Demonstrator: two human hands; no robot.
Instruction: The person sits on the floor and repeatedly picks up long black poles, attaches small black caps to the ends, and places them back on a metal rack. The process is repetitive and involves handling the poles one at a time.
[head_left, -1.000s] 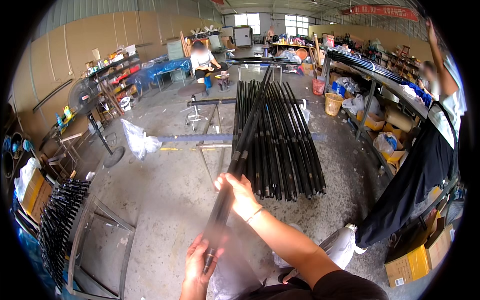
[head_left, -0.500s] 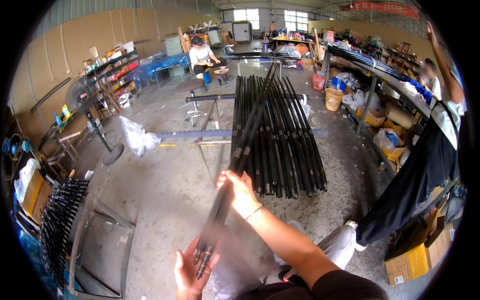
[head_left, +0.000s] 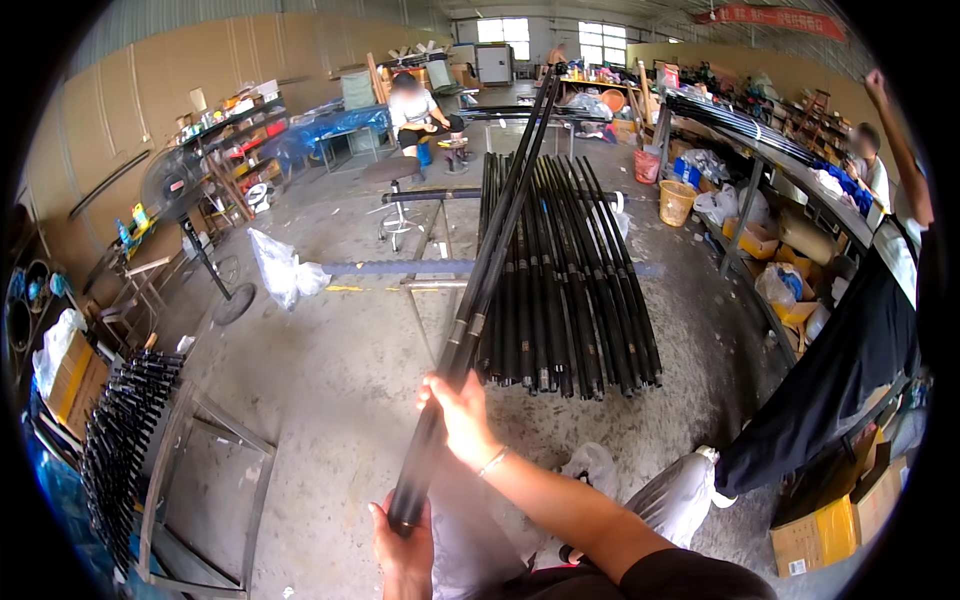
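Observation:
Two long black poles, side by side, slant up and away from me. My right hand wraps round them partway up, thumb across the front. Lower down, my left hand cups their bottom ends, its thumb beside them and its fingers mostly hidden behind. The lower stretch of the poles is blurred. Their upper part crosses over a row of similar black poles that lies side by side on a metal stand.
A bundle of dark rods lies by a metal frame at left. A floor fan stands beyond. On the right, a person in a black apron is near a long workbench; cardboard boxes sit below. Another person sits farther back.
The held poles now reach farther up and away. The narrow fittings that stuck out of their lower ends no longer show. My left hand has closed round those ends; my right hand is slightly lower.

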